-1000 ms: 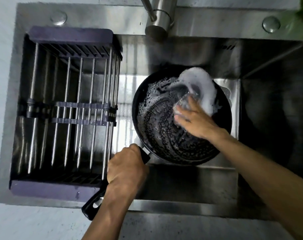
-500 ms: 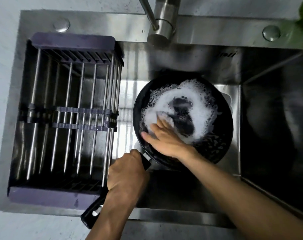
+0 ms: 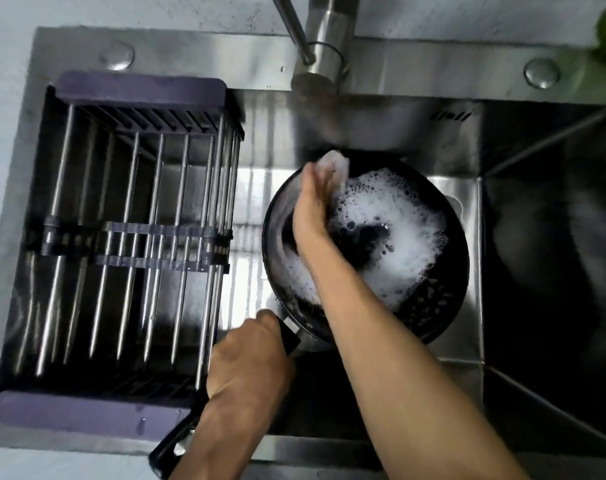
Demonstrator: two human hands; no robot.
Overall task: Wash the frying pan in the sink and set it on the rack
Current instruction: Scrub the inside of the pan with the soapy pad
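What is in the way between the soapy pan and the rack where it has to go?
Nothing visible. The frying pan sits in the sink right beside the drying rack, with only bare steel between them. The rack's bars hold nothing. The left hand grips the handle; the right hand scrubs with a sponge.

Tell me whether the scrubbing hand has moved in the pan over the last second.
Yes. The right hand with its sponge has swung from the frying pan's far right to its far-left rim, toward the rack.

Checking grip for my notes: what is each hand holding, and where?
Left hand grips the frying pan by its black handle; right hand presses a soapy sponge at the pan's far-left rim.
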